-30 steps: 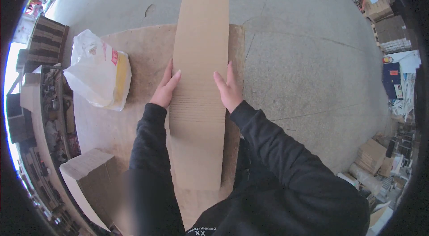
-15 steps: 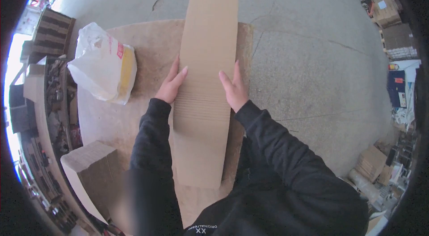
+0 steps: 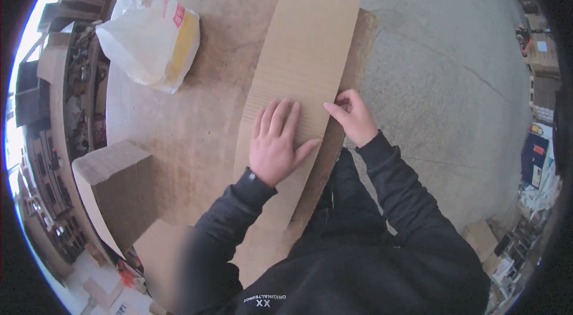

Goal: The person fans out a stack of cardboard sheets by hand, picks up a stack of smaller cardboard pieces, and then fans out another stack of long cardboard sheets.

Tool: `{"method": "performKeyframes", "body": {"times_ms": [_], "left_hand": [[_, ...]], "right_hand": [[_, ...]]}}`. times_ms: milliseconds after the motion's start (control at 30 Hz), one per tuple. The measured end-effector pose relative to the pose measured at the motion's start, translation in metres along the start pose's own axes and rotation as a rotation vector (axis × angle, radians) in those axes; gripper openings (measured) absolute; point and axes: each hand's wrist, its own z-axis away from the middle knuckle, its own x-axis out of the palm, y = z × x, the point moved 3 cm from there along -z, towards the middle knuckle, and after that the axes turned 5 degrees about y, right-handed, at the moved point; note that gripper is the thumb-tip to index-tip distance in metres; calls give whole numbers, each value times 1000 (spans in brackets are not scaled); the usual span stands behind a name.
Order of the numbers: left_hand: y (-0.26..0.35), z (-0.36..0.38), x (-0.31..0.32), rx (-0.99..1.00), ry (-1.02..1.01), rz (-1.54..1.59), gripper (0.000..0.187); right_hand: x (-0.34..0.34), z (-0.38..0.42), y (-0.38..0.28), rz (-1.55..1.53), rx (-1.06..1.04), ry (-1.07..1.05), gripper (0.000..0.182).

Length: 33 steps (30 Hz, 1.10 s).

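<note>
A long brown cardboard sheet lies at a slant across the wooden table, with a band of parallel crease lines across its middle. My left hand rests flat on it, palm down, just below the creases, fingers stretched out and thumb apart. At the sheet's right edge, my right hand has its thumb and curled fingers closed on the edge; the underside of that grip is hidden.
The wooden tabletop carries a white plastic bag with something yellow inside. A stack of folded cardboard stands at the table's left. Shelving with parts runs along the left, and boxes line the far right.
My left hand has gone from the sheet's left edge to flat on top. My right hand now pinches the right edge. The sheet's far end has swung right.
</note>
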Motion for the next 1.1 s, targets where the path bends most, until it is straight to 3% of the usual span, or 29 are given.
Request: {"method": "performKeyframes", "body": {"times_ms": [200, 1100], "left_hand": [[1, -4, 16, -32, 47, -72, 77], [-3, 10, 23, -60, 36, -54, 75]], "right_hand": [[-1, -2, -4, 19, 12, -29, 27], [4, -2, 3, -94, -2, -45, 27]]}}
